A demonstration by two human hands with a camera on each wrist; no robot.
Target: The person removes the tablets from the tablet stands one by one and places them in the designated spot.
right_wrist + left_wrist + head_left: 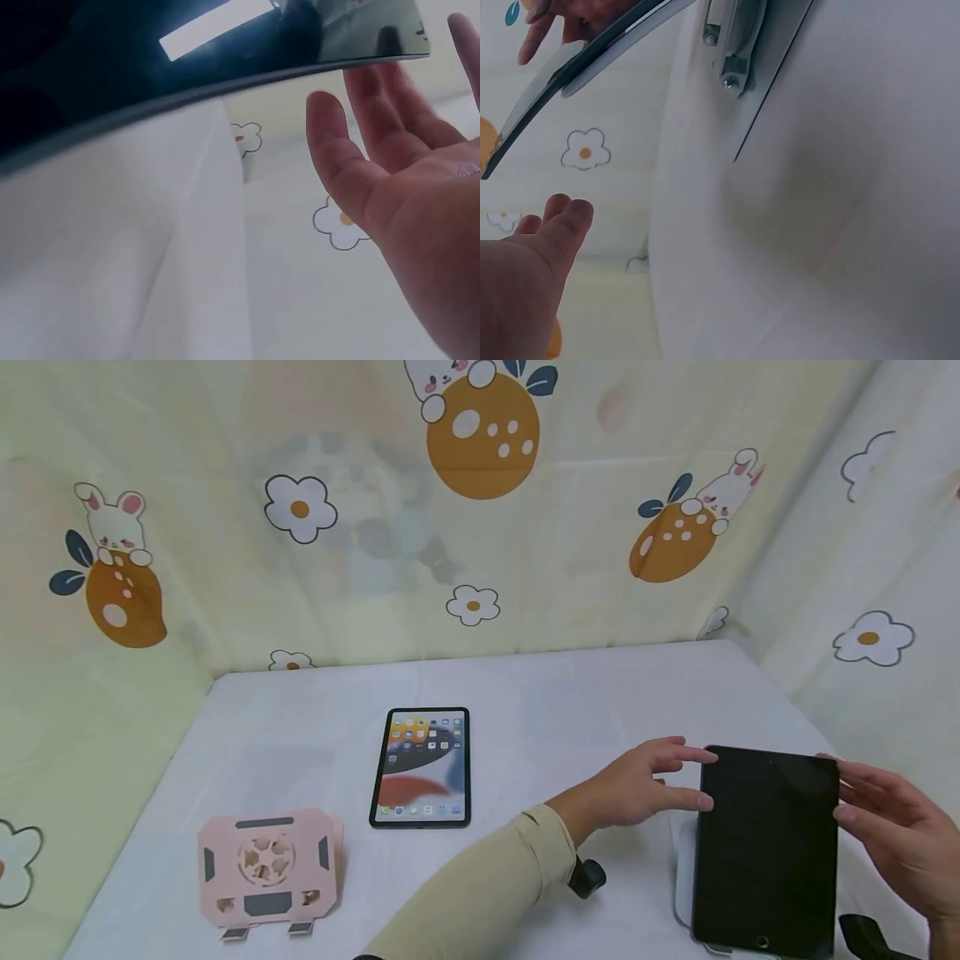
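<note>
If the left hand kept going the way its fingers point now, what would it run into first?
Most likely the left edge of the dark tablet: the left hand has straight fingers aimed rightward at it, tips at or just short of that edge. Whether they touch cannot be told.

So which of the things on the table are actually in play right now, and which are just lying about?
In play:
- dark tablet, tilted up on a white stand
- left hand at its left edge
- right hand at its right edge

Lying about:
- lit tablet, flat on the table
- pink folding stand
</note>
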